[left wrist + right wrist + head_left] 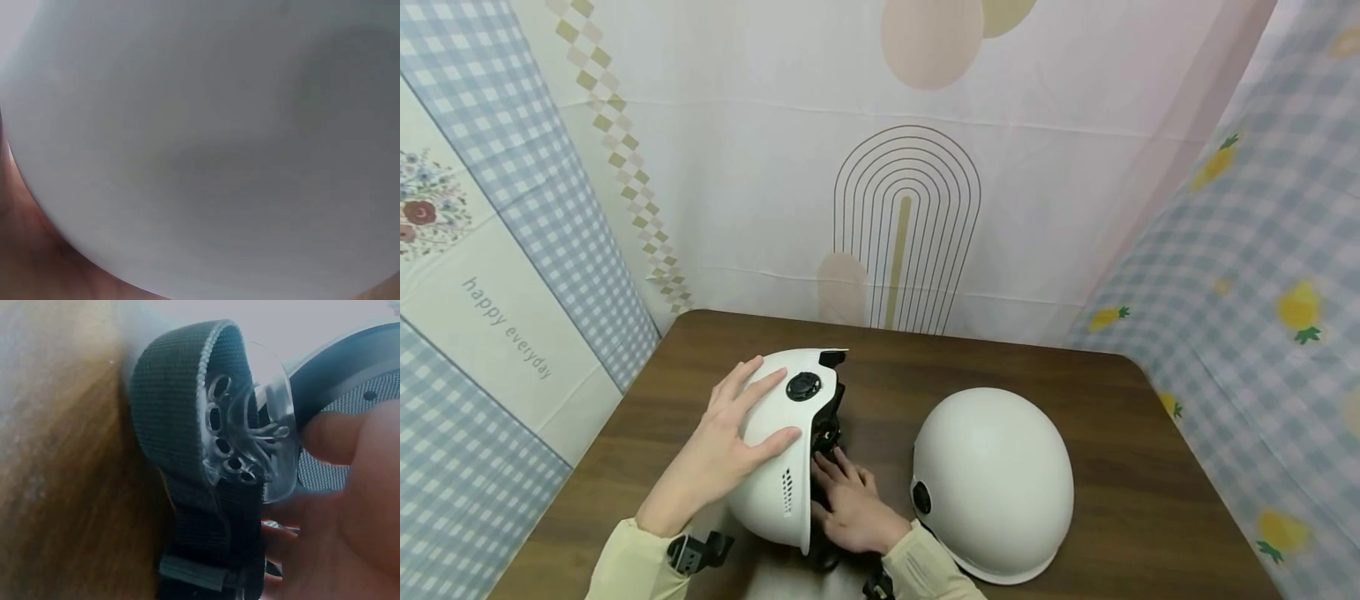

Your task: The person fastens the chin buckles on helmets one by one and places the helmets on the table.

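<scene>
A white helmet (767,492) stands tipped on its side at the table's middle left, its opening turned to the right. My left hand (718,450) rests spread over the shell, thumb near the rim, below a round black disc (803,386). My right hand (859,515) reaches into the opening among black parts. In the right wrist view, its thumb lies by the grey mesh lining (322,472), and its other fingers pass partly hidden behind a dark strap (169,400) with a clear plastic piece (284,462). Pale shell fills the left wrist view.
A second white helmet (996,475) sits dome up to the right, with a black disc on its side. Both are on a brown wooden table (1135,475). Patterned cloths (760,200) hang behind and at both sides.
</scene>
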`<state>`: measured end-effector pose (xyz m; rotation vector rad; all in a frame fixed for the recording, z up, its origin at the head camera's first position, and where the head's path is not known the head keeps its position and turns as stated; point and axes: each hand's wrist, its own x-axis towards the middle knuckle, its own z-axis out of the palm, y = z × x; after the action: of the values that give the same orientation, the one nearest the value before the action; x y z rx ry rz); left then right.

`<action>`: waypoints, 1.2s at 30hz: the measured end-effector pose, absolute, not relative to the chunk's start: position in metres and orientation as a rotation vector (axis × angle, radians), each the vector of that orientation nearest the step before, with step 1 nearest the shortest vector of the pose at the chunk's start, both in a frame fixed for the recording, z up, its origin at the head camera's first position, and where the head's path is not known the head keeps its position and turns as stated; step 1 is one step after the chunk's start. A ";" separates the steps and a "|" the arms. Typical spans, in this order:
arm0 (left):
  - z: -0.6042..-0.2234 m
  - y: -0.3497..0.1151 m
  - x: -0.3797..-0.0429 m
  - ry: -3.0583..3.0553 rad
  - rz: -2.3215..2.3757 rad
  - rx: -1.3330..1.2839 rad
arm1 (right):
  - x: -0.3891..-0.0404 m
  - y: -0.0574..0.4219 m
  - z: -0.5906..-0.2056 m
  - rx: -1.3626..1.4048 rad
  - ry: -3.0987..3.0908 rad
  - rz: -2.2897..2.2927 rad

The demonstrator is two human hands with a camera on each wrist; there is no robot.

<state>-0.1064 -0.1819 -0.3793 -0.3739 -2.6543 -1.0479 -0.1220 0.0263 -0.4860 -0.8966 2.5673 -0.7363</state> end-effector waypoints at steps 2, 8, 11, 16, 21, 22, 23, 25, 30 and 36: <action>-0.381 -0.183 -0.106 -2.649 -1.046 -0.367 | -0.122 0.026 -0.486 -0.903 2.577 -0.735; -0.382 -0.187 -0.106 -2.643 -1.066 -0.333 | -0.122 0.028 -0.487 -0.900 2.589 -0.734; -0.380 -0.188 -0.107 -2.671 -1.062 -0.297 | -0.123 0.030 -0.488 -0.904 2.603 -0.730; -0.375 -0.186 -0.109 -2.721 -1.024 -0.237 | -0.123 0.031 -0.489 -0.908 2.623 -0.748; -0.372 -0.183 -0.109 -2.761 -1.015 -0.191 | -0.123 0.029 -0.490 -0.896 2.613 -0.745; -0.372 -0.183 -0.109 -2.768 -1.016 -0.185 | -0.123 0.029 -0.490 -0.896 2.616 -0.742; -0.371 -0.182 -0.109 -2.775 -1.013 -0.180 | -0.123 0.030 -0.490 -0.896 2.621 -0.740; -0.371 -0.180 -0.109 -2.785 -1.010 -0.170 | -0.122 0.030 -0.490 -0.897 2.643 -0.740; -0.369 -0.177 -0.111 -2.786 -0.991 -0.173 | -0.121 0.030 -0.487 -0.904 2.723 -0.704; -0.369 -0.175 -0.110 -2.796 -0.987 -0.162 | -0.122 0.029 -0.485 -0.917 2.787 -0.634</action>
<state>-0.1103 -0.1753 -0.3689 -0.1616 -2.7958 -0.9873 -0.1216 0.0292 -0.4851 -0.9172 2.7867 -0.6337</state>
